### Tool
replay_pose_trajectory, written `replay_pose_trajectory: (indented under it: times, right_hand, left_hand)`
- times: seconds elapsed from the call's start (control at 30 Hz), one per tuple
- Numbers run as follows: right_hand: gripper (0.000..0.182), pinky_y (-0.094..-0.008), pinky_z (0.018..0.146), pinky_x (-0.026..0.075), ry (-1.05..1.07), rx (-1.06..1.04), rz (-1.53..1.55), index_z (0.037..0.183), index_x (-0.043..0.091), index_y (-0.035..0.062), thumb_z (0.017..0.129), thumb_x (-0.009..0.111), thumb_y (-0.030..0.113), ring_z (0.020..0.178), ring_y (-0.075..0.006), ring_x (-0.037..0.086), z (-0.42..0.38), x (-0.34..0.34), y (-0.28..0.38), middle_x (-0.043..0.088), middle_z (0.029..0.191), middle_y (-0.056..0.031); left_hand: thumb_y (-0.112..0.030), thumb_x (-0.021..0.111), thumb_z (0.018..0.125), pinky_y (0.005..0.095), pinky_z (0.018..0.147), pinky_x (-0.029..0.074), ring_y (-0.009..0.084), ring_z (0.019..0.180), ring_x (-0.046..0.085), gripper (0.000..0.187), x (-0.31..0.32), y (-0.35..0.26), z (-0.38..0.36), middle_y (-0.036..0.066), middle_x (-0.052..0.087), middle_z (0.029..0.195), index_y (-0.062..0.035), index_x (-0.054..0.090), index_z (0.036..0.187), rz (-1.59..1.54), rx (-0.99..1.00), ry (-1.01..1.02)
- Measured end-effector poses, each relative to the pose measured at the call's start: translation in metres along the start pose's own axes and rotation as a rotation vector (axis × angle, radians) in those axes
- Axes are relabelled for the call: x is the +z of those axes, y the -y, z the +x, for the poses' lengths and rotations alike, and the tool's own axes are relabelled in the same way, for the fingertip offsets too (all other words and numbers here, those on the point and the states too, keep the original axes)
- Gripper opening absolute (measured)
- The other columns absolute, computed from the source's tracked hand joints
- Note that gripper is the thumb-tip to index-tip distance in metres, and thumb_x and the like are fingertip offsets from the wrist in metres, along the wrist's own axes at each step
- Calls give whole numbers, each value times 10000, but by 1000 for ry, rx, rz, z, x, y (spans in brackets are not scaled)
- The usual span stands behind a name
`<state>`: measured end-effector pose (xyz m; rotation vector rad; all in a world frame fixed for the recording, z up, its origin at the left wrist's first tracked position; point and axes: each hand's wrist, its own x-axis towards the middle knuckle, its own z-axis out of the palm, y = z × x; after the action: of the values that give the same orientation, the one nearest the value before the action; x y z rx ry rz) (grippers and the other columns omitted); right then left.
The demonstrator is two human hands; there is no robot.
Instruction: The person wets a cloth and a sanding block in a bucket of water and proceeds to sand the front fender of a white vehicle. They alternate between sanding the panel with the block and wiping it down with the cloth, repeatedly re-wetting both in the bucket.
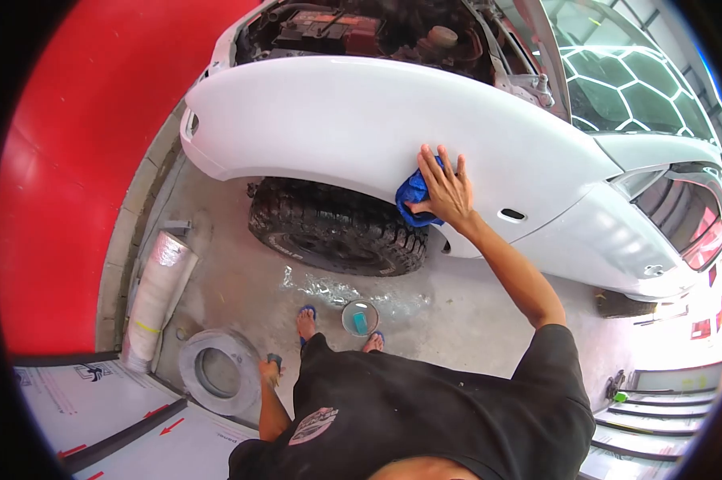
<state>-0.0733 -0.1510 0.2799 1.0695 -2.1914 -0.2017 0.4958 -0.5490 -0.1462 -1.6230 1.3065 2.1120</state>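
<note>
My right hand (450, 192) presses a blue cloth (411, 196) against the white front fender (337, 120) of a car, just behind the wheel arch. The fingers lie stretched over the cloth and the panel. Below the arch stands a black off-road tire (337, 228). My left hand (270, 373) hangs low by my side, fingers closed around a small dark grey object (274, 360) whose kind I cannot make out. A round basin (347, 323) with a turquoise block (360, 323) in it sits on the floor between my feet.
The engine bay (361, 36) is exposed above the fender. A wrapped roll (157, 296) leans by the red wall (65, 176), near a grey ring-shaped object (189, 364). Wet patches (321, 284) mark the concrete floor below the tire. Printed panels (97, 400) line the lower left.
</note>
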Motion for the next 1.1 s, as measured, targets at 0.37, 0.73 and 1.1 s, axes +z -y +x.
replay_pose_trajectory:
  times: [0.37,0.73,1.1]
  right_hand:
    - [1183,-547,1304,122,-207,129,160,1586,374,-52,774,712,739,1612,-427,136,249,-54,54,240,1718,-232]
    - [807,-541,1283,212,-254,60,215,1530,477,-15,882,670,425,1546,-424,319,331,-16,108,385,1655,-221]
    - [683,-504,1267,289,-354,354,6,1455,579,40,857,721,338,1445,-388,493,140,-85,-95,578,1531,-140]
  left_hand:
    - [-253,608,996,414,437,557,326,670,764,371,-17,-44,-2,173,712,975,-3,558,1265,132,-24,-170]
    - [-183,546,998,404,463,562,296,682,753,242,47,-124,67,136,716,876,13,687,976,231,252,-40]
    - [-248,525,1023,371,492,543,252,757,787,325,84,-139,67,114,753,931,-32,711,1179,489,163,-11]
